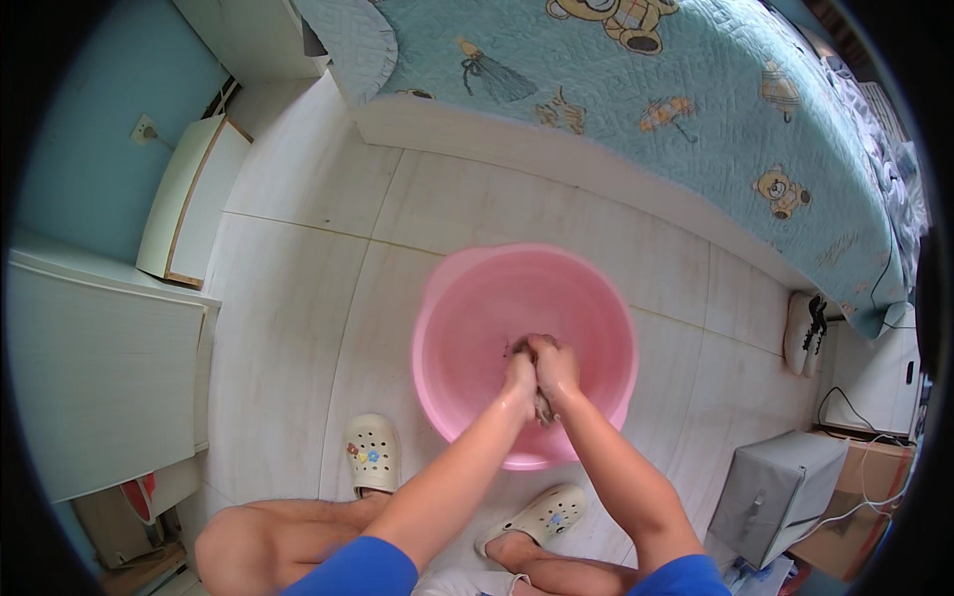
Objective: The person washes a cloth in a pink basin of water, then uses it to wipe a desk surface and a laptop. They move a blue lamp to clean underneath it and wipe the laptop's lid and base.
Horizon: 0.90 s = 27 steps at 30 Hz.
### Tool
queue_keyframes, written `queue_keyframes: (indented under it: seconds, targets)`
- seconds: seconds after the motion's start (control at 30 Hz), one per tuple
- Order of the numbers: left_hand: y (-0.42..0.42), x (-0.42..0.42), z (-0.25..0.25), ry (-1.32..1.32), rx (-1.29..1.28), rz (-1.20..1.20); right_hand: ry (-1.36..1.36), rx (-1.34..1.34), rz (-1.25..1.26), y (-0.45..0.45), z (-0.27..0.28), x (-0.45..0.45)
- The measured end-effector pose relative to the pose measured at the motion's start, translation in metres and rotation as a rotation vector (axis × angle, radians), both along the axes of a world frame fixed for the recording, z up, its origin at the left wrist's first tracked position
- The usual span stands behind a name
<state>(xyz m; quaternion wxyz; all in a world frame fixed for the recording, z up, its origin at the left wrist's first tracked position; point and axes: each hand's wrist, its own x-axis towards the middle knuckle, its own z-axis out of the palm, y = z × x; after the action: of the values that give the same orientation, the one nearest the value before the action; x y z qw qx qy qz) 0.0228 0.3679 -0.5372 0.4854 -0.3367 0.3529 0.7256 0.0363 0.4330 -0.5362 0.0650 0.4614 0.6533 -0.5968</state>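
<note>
A round pink plastic basin point(484, 298) stands on the tiled floor in front of me. My left hand point(522, 376) and my right hand point(555, 365) are pressed together inside it, low over its middle. Between them they grip a wet, crumpled grey-brown cloth point(545, 408), whose end hangs out below the palms. Most of the cloth is hidden by the fingers. Both wrists look wet. Whether water stands in the basin is hard to make out.
Cream clogs point(373, 454) are on my feet beside the basin. A bed with a teal quilt point(596, 82) runs along the far side. White cabinets point(104, 372) line the left. At right are sneakers point(803, 335), a grey fabric storage box point(775, 492), a cardboard box point(850, 514) and loose cables.
</note>
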Motion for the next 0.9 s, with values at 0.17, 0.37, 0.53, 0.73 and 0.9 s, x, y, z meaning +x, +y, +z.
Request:
queue_keyframes:
  seconds: [0.17,0.37,0.53,0.73,0.9]
  targets:
    - [0.01,0.008,-0.094,0.077,-0.23,0.094,0.08,-0.273,-0.056,-0.002,0.012,-0.012]
    - [-0.038,-0.042,-0.108,0.185,-0.177,-0.078,-0.015,-0.431,0.001,-0.026,0.015,-0.008]
    - [-0.068,-0.065,-0.08,0.364,-0.367,-0.445,0.02,-0.336,0.195,0.023,-0.009,0.002]
    - [-0.059,-0.058,-0.053,0.432,-0.421,-0.51,0.024,0.085,0.343,0.036,-0.131,0.062]
    - [-0.076,-0.051,-0.058,0.498,-0.531,-0.711,0.026,-0.226,0.068,0.023,-0.092,0.037]
